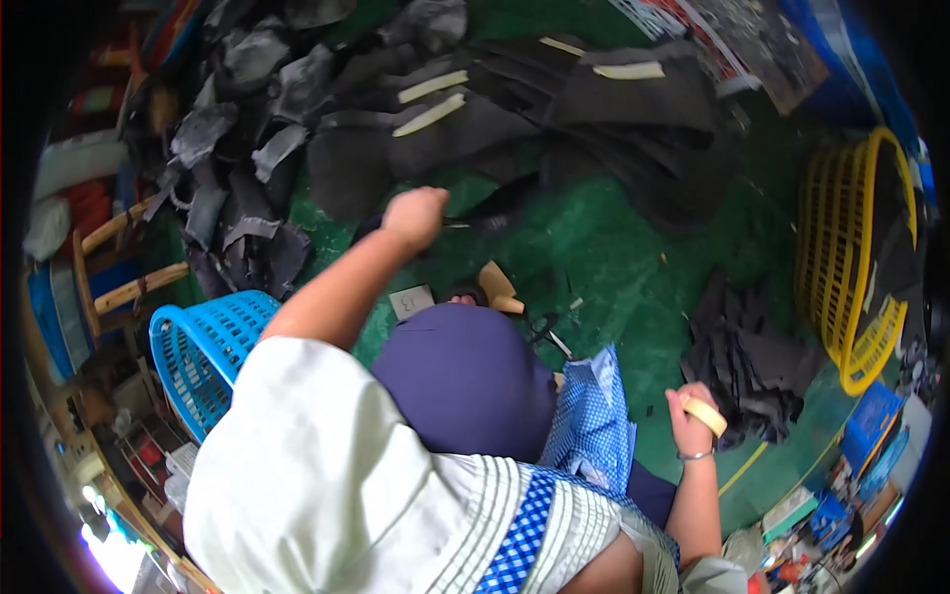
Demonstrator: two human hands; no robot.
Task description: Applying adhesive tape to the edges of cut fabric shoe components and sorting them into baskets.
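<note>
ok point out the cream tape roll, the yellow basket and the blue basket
Cream tape roll (707, 416): head view, on its outer band.
Yellow basket (827, 238): head view, on its slatted side wall.
Blue basket (230, 325): head view, on its side wall.

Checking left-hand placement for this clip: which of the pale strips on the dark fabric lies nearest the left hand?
The lowest pale strip in the picture; the other three strips lie farther from the left hand.

Panels (633, 109) lie ahead — basket (230, 332) left, crate (823, 233) right.
</note>
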